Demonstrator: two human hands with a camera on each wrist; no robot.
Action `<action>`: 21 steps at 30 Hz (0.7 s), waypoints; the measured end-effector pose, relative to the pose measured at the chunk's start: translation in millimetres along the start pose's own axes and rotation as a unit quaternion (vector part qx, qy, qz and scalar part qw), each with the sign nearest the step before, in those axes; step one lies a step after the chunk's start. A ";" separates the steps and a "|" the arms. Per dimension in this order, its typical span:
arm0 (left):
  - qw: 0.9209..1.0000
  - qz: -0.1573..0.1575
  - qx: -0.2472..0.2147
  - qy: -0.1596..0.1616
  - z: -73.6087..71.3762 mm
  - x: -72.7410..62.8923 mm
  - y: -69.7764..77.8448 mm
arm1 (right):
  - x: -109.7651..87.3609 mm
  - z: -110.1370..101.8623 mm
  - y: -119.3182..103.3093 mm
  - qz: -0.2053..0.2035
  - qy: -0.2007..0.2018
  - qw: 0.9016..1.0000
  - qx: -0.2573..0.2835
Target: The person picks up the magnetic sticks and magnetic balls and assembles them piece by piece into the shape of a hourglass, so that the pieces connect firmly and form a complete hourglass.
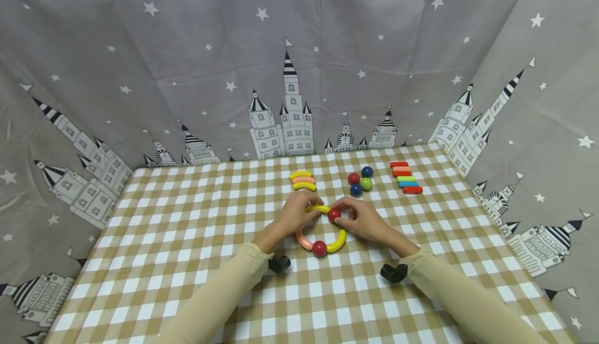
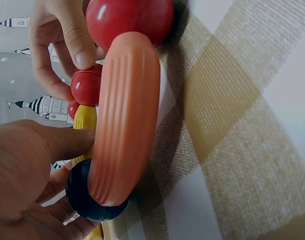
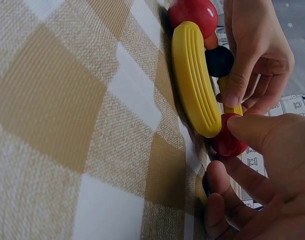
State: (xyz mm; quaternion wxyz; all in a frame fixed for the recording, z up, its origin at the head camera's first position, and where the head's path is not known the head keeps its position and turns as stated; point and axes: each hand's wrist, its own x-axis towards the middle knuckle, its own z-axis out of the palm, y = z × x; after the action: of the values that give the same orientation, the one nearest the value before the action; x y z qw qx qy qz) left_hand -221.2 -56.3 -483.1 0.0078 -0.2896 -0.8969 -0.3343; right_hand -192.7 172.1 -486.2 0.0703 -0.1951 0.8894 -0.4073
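A ring of curved building sticks and balls lies on the checked cloth. My left hand [image 1: 299, 212] pinches its far yellow curved stick [image 1: 322, 209], thumb on the near side. Beside that hand, a dark blue ball [image 2: 85, 192] joins the stick to an orange curved stick [image 2: 125, 120]; the head view hides this ball. My right hand [image 1: 364, 222] pinches the red ball [image 1: 334, 215] at the stick's right end, touching it. From this ball another yellow curved stick [image 3: 196, 80] runs to the near red ball [image 1: 320, 249], which also meets the orange stick.
Behind the hands lie spare curved sticks [image 1: 304, 180], yellow and orange. To their right sits a cluster of balls [image 1: 366, 183] in red, blue and green. Several short straight sticks [image 1: 407, 179] are lined up farther right. A grey castle-print curtain [image 1: 206, 74] hangs behind the table.
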 end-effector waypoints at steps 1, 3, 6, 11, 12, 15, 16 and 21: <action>1.000 -0.001 0.000 -0.001 -0.1 0.1 0.0 | -0.5 -0.4 -0.3 -0.001 0.000 1.000 0.000; 1.000 -0.002 0.001 -0.001 0.0 0.4 -0.4 | -2.0 -1.2 -1.0 0.001 -0.002 1.000 0.005; 1.000 0.002 0.001 0.001 -0.1 0.1 -1.5 | -5.4 -2.8 -1.3 0.013 -0.005 1.000 0.021; 1.000 0.001 0.008 0.007 0.4 0.2 -4.2 | -13.3 -6.5 0.2 0.020 -0.006 0.999 0.047; 1.000 0.000 0.010 0.008 0.5 0.1 -4.6 | -14.8 -6.9 0.6 0.016 -0.009 0.999 0.051; 1.000 -0.003 0.014 0.010 0.4 0.1 -5.1 | -19.1 -8.4 2.3 0.001 -0.023 0.998 0.054; 1.000 -0.003 0.013 0.010 0.1 -0.1 -4.8 | -20.5 -9.1 2.8 -0.004 -0.030 0.998 0.055; 1.000 0.003 0.003 0.010 -1.6 -1.3 -3.0 | -26.2 -12.8 5.0 -0.004 -0.064 0.997 0.038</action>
State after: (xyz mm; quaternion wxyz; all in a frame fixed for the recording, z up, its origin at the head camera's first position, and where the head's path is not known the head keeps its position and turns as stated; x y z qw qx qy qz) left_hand -222.0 -59.8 -483.9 0.0183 -0.2887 -0.8968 -0.3347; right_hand -173.9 194.6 -482.3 0.1331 -0.2211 0.8663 -0.4276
